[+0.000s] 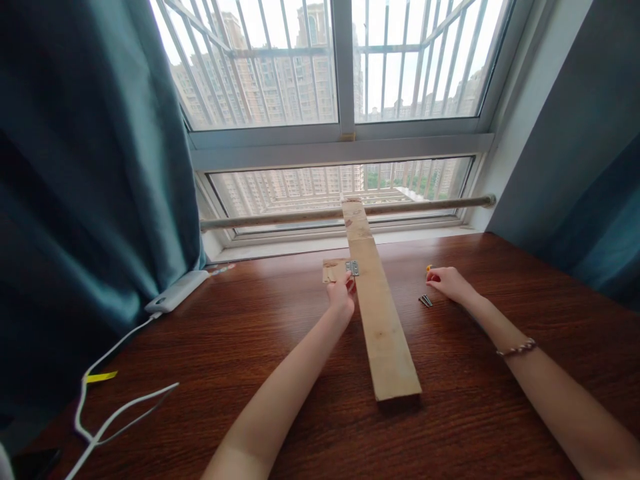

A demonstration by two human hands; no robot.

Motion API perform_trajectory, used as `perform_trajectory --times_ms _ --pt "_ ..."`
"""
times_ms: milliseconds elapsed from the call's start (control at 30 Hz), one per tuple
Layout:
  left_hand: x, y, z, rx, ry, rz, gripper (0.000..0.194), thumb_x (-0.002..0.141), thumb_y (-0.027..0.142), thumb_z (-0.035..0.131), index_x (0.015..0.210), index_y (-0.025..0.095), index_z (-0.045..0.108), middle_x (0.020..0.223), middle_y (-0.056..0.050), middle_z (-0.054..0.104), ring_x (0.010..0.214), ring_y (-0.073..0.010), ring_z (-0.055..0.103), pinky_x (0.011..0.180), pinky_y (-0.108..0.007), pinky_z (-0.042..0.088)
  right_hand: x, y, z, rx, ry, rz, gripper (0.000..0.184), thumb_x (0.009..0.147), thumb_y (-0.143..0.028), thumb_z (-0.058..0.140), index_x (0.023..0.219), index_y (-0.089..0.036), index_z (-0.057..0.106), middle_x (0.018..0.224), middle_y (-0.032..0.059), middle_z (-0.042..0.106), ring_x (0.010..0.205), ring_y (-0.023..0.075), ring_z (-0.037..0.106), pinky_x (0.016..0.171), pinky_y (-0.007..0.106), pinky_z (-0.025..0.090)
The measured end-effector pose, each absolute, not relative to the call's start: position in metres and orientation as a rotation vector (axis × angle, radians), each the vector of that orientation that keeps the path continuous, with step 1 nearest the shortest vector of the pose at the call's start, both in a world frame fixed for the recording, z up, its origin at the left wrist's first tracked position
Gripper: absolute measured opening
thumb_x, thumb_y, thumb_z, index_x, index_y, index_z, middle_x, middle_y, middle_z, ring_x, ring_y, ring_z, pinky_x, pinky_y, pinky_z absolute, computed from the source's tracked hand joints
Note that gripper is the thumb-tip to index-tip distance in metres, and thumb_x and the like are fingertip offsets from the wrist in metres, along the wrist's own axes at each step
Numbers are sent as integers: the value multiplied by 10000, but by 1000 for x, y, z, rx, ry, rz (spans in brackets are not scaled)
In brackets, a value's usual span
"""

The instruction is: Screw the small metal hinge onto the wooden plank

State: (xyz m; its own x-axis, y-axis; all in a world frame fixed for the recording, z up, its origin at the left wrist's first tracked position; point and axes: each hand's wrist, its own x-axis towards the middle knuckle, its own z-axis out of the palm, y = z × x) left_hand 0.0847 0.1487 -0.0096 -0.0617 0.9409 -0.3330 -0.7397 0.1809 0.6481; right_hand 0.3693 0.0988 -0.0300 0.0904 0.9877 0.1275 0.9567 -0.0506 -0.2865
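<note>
A long wooden board (381,313) lies lengthwise on the table, its far end by the window rail. Against its left edge sits a small wooden piece (332,272). A metal hinge (353,268) spans the joint between the two. The fingers of my left hand (342,295) are closed at the hinge's near side, pressing it by the small piece. To the right of the board, my right hand (449,283) is closed in a pinch. A small yellow thing (429,269) shows at its fingertips, too small to name. Several screws (425,301) lie just left of that hand.
The brown wooden table (320,427) reaches to the window sill. At left are a white power strip (177,292), a white cable (117,408) and a yellow strip (101,377). A metal rail (295,216) crosses the window. Dark curtains (90,167) hang at both sides.
</note>
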Motion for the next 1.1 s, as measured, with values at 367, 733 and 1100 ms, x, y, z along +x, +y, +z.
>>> perform_trajectory --times_ms 367,733,1100 --pt "84 148 -9 305 850 1407 186 678 0 619 726 164 545 667 6 624 538 -97 574 538 -220 467 355 95 -36 -2110 -1920 442 126 719 -149 586 712 -165 710 712 43 693 676 151 628 617 221 430" --pt "84 150 -12 303 851 1400 205 646 31 658 756 164 547 646 10 626 517 -94 572 519 -207 455 351 97 -38 -2225 -1935 388 111 680 -117 606 704 -161 705 743 65 695 702 166 634 617 223 424" --pt "85 154 -17 289 845 1405 195 666 6 625 745 158 531 636 8 626 514 -105 578 520 -224 459 355 96 -27 -2061 -1893 174 154 678 -140 583 772 -156 704 733 44 675 693 158 617 646 226 435"
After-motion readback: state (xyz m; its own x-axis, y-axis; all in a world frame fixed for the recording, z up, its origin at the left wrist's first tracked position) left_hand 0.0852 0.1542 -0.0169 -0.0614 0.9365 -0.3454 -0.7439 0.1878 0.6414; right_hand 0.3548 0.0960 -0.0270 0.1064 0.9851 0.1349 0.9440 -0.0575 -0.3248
